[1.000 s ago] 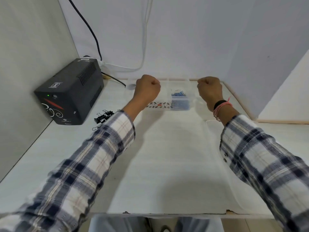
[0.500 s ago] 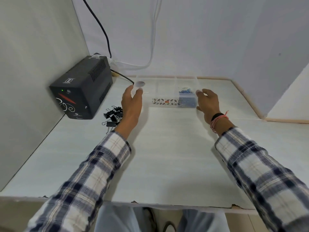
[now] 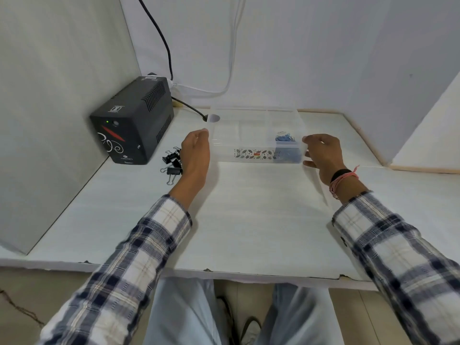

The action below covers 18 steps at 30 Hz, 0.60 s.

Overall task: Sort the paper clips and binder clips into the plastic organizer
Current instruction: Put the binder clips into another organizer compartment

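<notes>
Centrally, toward the back of the white table [image 3: 249,220], lies the clear plastic organizer [image 3: 249,130], a shallow tray split into compartments, its lid or rear part reaching back toward the wall. Its front wall carries a patterned label [image 3: 254,153]. In the right front compartment sits a heap of blue paper clips [image 3: 286,141]; the other compartments look bare, though the clear plastic makes that hard to judge.

Flanking the tray are both hands. The left hand [image 3: 196,151] is at the left end of the organizer, fingers bent forward with the tips at its edge; whether they actually grip the plastic cannot be told. The right hand [image 3: 323,155] is at the right end, thumb and fingers spread and lightly bent, close against or touching the side wall, with nothing held inside them. That wrist wears a dark band and pink threads [image 3: 343,178]. Both arms are in plaid sleeves [image 3: 149,245].

Just left of the left hand, a small pile of black binder clips [image 3: 171,163] lies on the table, partly hidden behind the hand. Further left, against the side wall, stands a black power unit [image 3: 132,120] with a green light, and a black cable [image 3: 159,33] and a white cable [image 3: 232,46] climb the back wall.
</notes>
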### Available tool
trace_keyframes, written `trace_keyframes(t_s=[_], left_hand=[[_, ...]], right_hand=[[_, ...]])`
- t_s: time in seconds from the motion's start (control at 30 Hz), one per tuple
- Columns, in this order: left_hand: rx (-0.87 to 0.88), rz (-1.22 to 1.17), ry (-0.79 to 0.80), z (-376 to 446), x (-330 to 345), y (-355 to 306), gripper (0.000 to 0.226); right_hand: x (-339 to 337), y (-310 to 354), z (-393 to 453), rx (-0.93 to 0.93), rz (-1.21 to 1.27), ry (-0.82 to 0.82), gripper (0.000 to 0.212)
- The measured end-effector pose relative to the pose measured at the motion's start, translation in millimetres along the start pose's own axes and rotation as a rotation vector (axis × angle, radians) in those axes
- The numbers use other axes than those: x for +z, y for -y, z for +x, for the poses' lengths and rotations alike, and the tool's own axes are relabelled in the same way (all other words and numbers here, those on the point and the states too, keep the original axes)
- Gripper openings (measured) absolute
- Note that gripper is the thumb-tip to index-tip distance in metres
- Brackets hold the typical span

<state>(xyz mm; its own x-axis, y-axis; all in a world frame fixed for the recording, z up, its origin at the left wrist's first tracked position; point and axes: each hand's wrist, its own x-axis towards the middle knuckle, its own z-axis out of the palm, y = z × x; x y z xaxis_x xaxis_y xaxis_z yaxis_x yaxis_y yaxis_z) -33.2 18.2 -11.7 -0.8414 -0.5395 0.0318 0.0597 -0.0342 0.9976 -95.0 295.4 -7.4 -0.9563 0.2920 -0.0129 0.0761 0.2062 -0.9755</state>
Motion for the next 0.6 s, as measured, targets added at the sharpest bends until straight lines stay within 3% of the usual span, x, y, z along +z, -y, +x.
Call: trace_keyframes(t_s=[0.13, 0.2, 0.37, 0.47, 0.6], left_hand=[[0.203, 0.159, -0.118, 4.1, -22.6, -8.2, 0.022], [0.283, 0.288, -0.107, 16.0, -38.1, -9.1, 0.034], [0.18, 0.615, 0.146, 43.7, -65.8, 0.4, 0.042], [0.109, 0.717, 0.3, 53.5, -73.7, 12.1, 0.062], [0.245, 0.901, 0.368, 46.4, -73.6, 21.4, 0.05]], right_hand=[[5.5, 7.5, -29.1, -0.183, -0.106, -0.214, 0.033], [12.6, 10.8, -46.4, -0.31, -0.11, -0.214, 0.023], [43.3, 11.5, -79.2, -0.397, -0.18, 0.071, 0.017], [63.3, 2.7, -91.5, -0.392, -0.173, 0.238, 0.017], [78.7, -10.6, -98.0, -0.406, -0.186, 0.373, 0.019]])
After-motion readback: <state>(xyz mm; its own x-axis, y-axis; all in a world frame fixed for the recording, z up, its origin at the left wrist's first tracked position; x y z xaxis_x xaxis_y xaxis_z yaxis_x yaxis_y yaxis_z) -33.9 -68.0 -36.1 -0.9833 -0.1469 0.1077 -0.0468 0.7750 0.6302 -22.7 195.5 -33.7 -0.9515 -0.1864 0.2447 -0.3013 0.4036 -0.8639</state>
